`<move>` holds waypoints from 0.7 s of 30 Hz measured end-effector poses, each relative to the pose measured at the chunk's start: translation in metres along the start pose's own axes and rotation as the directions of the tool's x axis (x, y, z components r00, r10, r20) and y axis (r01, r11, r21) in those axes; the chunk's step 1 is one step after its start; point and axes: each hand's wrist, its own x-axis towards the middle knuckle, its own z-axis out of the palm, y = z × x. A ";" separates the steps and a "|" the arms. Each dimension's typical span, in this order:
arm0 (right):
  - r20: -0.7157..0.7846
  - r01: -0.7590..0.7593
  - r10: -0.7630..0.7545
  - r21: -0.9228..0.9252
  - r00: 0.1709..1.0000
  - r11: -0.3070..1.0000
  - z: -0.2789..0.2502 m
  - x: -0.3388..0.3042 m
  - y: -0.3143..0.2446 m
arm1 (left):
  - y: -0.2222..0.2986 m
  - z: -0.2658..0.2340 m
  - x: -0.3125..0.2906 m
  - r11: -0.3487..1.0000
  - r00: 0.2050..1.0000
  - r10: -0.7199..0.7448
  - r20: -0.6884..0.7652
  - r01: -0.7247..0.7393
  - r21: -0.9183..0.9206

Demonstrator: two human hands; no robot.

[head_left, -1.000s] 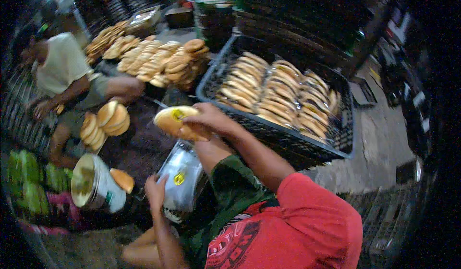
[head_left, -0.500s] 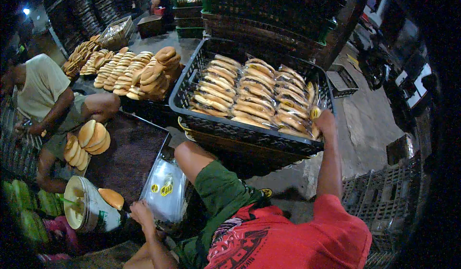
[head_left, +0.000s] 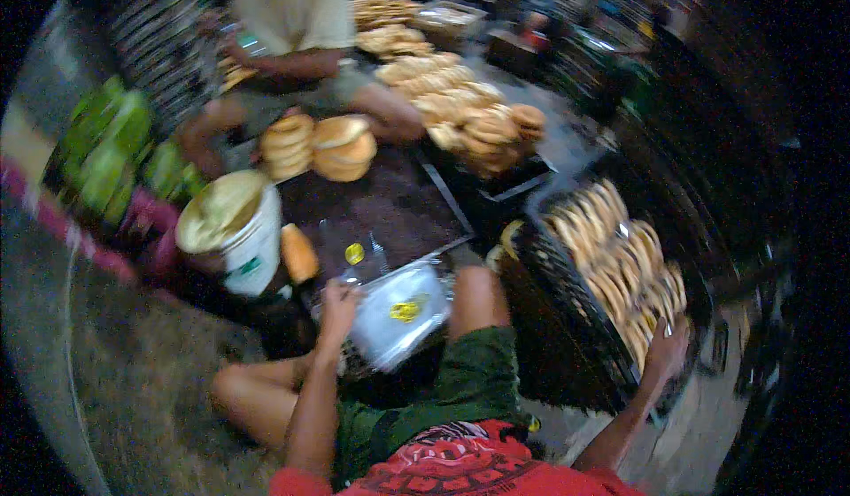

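Observation:
My left hand (head_left: 338, 306) is closed, its fingers pinching a clear plastic bag (head_left: 354, 255) with a yellow label, at the near edge of a dark tray (head_left: 398, 197). Right beside it lies a stack of clear bags (head_left: 400, 315) with yellow printing. My right hand (head_left: 666, 350) is at the near end of a black crate (head_left: 567, 306), fingers somewhat apart and touching the bagged buns (head_left: 620, 266), which stand in rows. Motion blurs its fingertips. A single long bun (head_left: 300, 253) rests between my left hand and a white bucket (head_left: 252, 248) of pale cream.
Across the tray sits a co-worker (head_left: 297, 27), with two piles of buns (head_left: 343, 149) before them. More unwrapped buns (head_left: 460, 98) are heaped behind. Green leafy bundles (head_left: 106, 146) lie left of the bucket. Dark stacked crates (head_left: 708, 133) stand at the right.
The view has swung left, putting the crate at the right. My left hand now has a bag pulled up from by the stack. My right hand remains at the crate's near end.

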 end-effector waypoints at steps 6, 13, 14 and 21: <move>0.228 0.013 -0.838 0.963 0.496 0.270 0.016 -0.122 -0.340 | 0.072 -0.062 -0.001 0.905 0.960 0.110 -0.257 -0.204 -0.372; 0.354 0.342 -0.892 0.831 0.283 0.438 -0.027 -0.292 -0.650 | 0.094 -0.123 -0.019 0.429 0.943 -0.159 -0.292 -0.200 -0.881; 0.353 0.361 -0.885 0.817 0.304 0.450 -0.025 -0.307 -0.670 | 0.092 -0.126 -0.019 0.400 0.964 -0.125 -0.232 -0.165 -0.902; 0.261 0.249 -0.965 0.937 -0.025 0.247 0.084 -0.243 -0.671 | 0.079 -0.118 -0.001 0.272 0.944 -0.200 -0.263 -0.205 -0.940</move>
